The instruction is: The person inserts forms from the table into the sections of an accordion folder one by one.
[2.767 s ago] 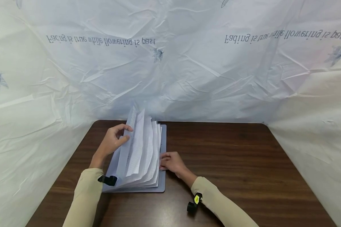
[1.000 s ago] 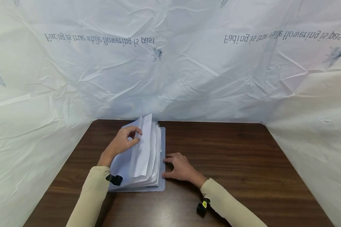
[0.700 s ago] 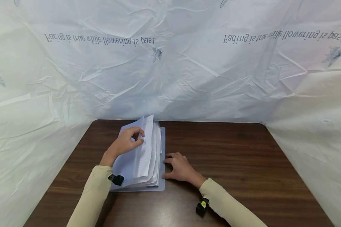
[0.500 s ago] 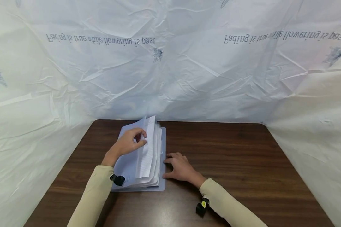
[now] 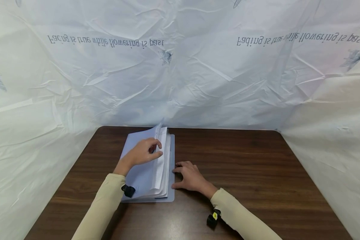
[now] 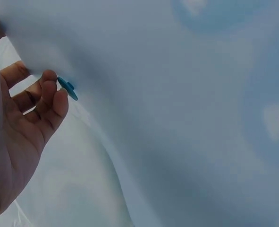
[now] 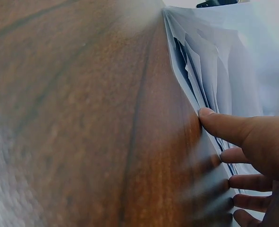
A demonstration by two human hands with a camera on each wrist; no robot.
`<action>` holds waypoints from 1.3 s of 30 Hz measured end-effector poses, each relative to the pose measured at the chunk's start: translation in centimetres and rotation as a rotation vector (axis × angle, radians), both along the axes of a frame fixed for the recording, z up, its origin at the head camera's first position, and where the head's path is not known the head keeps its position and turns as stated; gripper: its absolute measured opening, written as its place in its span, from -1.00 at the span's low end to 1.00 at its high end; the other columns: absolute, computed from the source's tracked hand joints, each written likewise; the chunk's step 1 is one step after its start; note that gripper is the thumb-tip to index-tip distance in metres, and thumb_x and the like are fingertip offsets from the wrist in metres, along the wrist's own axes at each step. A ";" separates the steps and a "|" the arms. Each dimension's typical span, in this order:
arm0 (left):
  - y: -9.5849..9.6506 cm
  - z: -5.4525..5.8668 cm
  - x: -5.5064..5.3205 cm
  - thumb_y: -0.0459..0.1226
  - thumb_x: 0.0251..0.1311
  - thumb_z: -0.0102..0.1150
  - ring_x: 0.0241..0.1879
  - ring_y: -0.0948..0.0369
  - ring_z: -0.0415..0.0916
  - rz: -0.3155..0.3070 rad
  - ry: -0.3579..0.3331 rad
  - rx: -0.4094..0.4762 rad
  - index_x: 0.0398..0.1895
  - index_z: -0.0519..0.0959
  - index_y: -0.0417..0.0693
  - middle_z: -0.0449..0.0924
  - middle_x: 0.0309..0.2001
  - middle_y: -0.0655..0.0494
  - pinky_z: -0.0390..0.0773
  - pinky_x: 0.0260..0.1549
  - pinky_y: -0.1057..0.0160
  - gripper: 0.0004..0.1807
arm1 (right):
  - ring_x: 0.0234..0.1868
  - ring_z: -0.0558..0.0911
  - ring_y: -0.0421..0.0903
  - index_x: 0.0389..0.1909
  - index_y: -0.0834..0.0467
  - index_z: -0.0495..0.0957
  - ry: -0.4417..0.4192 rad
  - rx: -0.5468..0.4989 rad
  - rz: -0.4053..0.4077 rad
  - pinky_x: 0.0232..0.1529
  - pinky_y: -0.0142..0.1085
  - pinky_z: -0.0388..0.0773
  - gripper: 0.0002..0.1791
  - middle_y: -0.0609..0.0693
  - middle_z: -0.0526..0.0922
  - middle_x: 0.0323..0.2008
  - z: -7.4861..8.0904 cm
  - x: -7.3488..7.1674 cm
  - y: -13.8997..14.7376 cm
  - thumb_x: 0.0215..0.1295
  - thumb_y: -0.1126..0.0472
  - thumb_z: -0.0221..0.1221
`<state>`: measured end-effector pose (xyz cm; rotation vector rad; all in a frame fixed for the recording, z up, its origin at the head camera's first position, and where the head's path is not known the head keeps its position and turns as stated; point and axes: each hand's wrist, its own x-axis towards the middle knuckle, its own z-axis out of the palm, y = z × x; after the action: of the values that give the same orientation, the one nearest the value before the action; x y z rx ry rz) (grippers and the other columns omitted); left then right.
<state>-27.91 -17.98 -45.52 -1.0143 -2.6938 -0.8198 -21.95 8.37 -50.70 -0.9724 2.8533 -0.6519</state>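
Observation:
A pale blue plastic document folder point(image 5: 139, 176) lies on the left half of the table, its cover half lowered over a stack of printed white papers point(image 5: 159, 171). My left hand point(image 5: 141, 152) is above the cover, thumb and fingers curled at its raised edge. In the left wrist view those fingers pinch the bluish cover point(image 6: 177, 118) beside a small teal snap button point(image 6: 67, 88). My right hand point(image 5: 192, 177) rests at the folder's right edge, fingers spread. The right wrist view shows its thumb and fingertips touching that edge, beside the loose sheet edges point(image 7: 217, 66).
The dark wood-grain table point(image 5: 243, 160) extends to the right and in front of the folder. Crinkled white plastic sheeting point(image 5: 198, 83) with printed lettering hangs behind and on both sides. Small black cameras point(image 5: 128, 190) are strapped to both wrists.
My left hand has moved right and slightly down, bringing the cover's edge over the papers, which lie less fanned. My right hand has shifted slightly right and its fingers have spread.

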 end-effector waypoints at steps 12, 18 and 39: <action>1.7 -0.8 0.1 0.08 0.31 0.24 -0.32 0.26 0.38 0.034 -0.052 -0.141 -0.04 0.61 0.11 0.46 -0.26 0.20 0.43 -0.29 0.20 -0.67 | 0.34 0.42 0.18 0.17 0.10 0.67 -0.010 -0.002 -0.001 0.16 0.18 0.41 -0.33 0.17 0.50 0.33 -0.1 -0.2 0.0 0.10 -0.17 0.48; 2.5 -1.1 0.3 0.08 0.29 0.27 -0.34 0.24 0.34 0.028 -0.062 -0.183 0.02 0.65 0.09 0.42 -0.23 0.18 0.39 -0.31 0.18 -0.62 | 0.33 0.42 0.19 0.17 0.10 0.67 -0.016 -0.005 -0.005 0.16 0.21 0.40 -0.33 0.17 0.50 0.33 0.0 -0.2 0.0 0.11 -0.18 0.48; 3.6 -3.2 0.6 -0.01 0.17 0.36 -0.15 0.23 0.37 0.038 -0.110 -0.338 0.18 0.65 0.17 0.47 0.00 0.14 0.47 -0.13 0.12 -0.52 | 0.35 0.41 0.19 0.17 0.11 0.67 -0.020 -0.011 -0.015 0.19 0.23 0.38 -0.33 0.16 0.49 0.34 0.0 0.1 0.0 0.10 -0.17 0.48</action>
<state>-27.29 -14.36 -48.69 -1.0011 -3.0052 -0.4323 -21.86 8.32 -50.75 -0.9410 2.8457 -0.6758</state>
